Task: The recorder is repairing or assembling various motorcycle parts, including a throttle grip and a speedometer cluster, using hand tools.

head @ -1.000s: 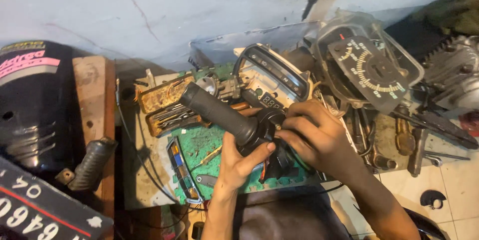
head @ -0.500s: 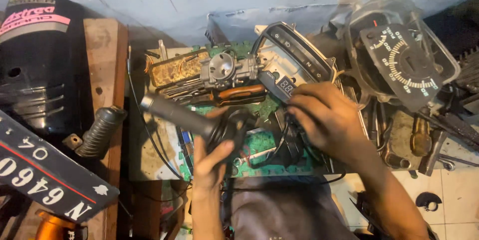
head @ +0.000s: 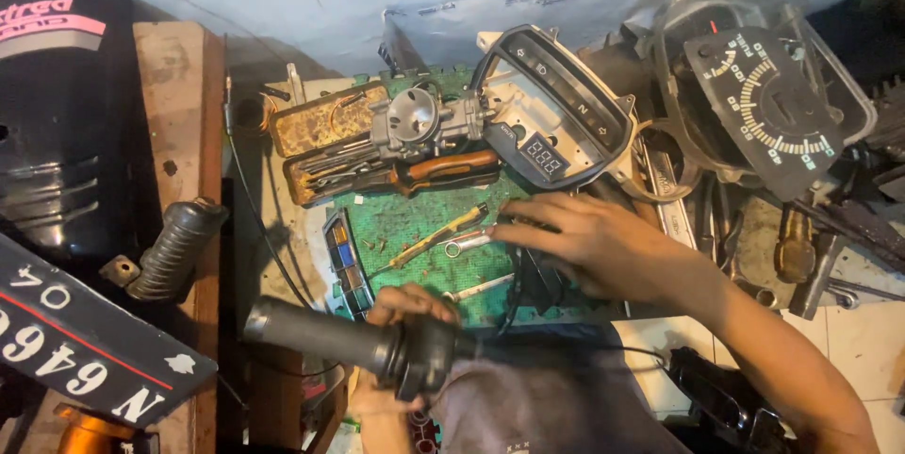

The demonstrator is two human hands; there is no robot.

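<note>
The handlebar grip assembly (head: 363, 346) is clasped in the left hand (head: 401, 341), now carried down off the green mat (head: 415, 228) toward its near edge. The right hand (head: 589, 245), fingers spread, has come to rest flat on the mat's right side, below the digital instrument panel (head: 556, 119).

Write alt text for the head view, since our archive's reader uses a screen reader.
A person's left hand holds a black handlebar throttle grip low over a cluttered green work mat, while the right hand rests on black wiring beside a screwdriver. A carburettor, instrument cluster and speedometer lie behind.
</note>
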